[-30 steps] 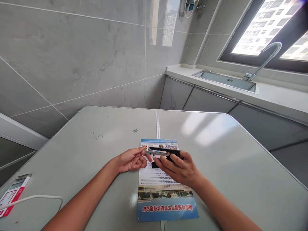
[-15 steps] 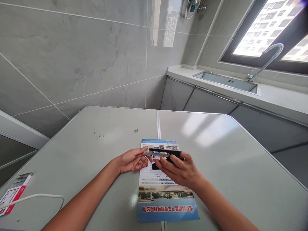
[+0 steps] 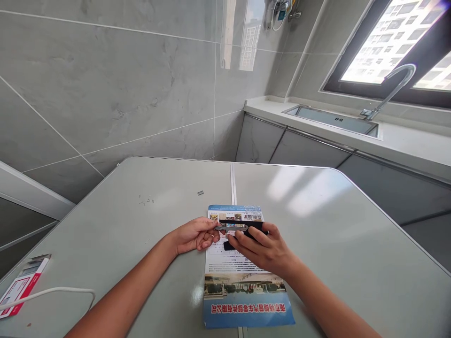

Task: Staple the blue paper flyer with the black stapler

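Note:
My right hand [image 3: 266, 246] grips a black stapler [image 3: 243, 222] above the booklet, fingers wrapped round its rear part. Its black top arm is lifted apart from the silvery metal magazine, with a black base below. My left hand [image 3: 197, 235] is closed at the stapler's left end, thumb and forefinger pinching the tip of the metal part. Whether a staple sits between those fingertips is too small to tell. Under both hands lies a printed booklet [image 3: 246, 298] with a blue lower band and red characters, upside down to me.
Short staple strips [image 3: 200, 193] lie beyond the booklet, and loose staples [image 3: 146, 201] are scattered farther left. A red and white package [image 3: 24, 287] rests at the left table edge, crossed by a white cable [image 3: 66, 289]. Behind the table [image 3: 352, 244] are a counter, sink [image 3: 331, 119] and faucet.
My left thumb and forefinger have come together on the end of the stapler's metal part. The right hand keeps its hold almost unchanged. The view has shifted slightly.

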The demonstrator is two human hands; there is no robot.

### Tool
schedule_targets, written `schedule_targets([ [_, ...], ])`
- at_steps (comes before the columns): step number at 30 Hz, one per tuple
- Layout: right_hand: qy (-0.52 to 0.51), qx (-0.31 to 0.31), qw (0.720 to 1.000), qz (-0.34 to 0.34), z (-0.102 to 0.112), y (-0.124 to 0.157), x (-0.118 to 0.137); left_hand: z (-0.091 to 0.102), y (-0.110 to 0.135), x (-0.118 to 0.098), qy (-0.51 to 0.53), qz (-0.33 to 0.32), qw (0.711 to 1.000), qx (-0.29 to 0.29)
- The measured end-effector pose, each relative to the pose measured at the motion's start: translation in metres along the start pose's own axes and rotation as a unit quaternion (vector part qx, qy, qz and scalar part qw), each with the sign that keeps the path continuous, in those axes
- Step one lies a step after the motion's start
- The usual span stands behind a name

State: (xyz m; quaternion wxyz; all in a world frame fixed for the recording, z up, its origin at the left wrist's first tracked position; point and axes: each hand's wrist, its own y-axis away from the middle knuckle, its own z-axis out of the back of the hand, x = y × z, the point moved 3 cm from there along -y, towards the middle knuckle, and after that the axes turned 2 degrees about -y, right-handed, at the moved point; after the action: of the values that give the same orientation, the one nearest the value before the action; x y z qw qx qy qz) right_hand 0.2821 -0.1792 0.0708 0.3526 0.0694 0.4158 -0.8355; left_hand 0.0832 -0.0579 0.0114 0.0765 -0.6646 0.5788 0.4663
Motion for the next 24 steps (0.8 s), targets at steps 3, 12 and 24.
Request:
schedule_targets([
  [3, 0.000, 0.006, 1.000, 0.002, 0.0007, 0.0005, -0.0010, -0.0003, 0.0001, -0.0006, -0.006, -0.009, 1.000, -0.005],
  [12, -0.008, 0.008, 1.000, 0.001, 0.0003, -0.0004, -0.0024, -0.0052, 0.0008, -0.0021, -0.058, -0.030, 0.998, 0.019],
  [24, -0.022, 0.010, 1.000, 0.005, 0.0032, 0.0018, -0.0036, -0.0053, 0.0010, -0.0006, -0.081, -0.016, 0.996, 0.020],
])
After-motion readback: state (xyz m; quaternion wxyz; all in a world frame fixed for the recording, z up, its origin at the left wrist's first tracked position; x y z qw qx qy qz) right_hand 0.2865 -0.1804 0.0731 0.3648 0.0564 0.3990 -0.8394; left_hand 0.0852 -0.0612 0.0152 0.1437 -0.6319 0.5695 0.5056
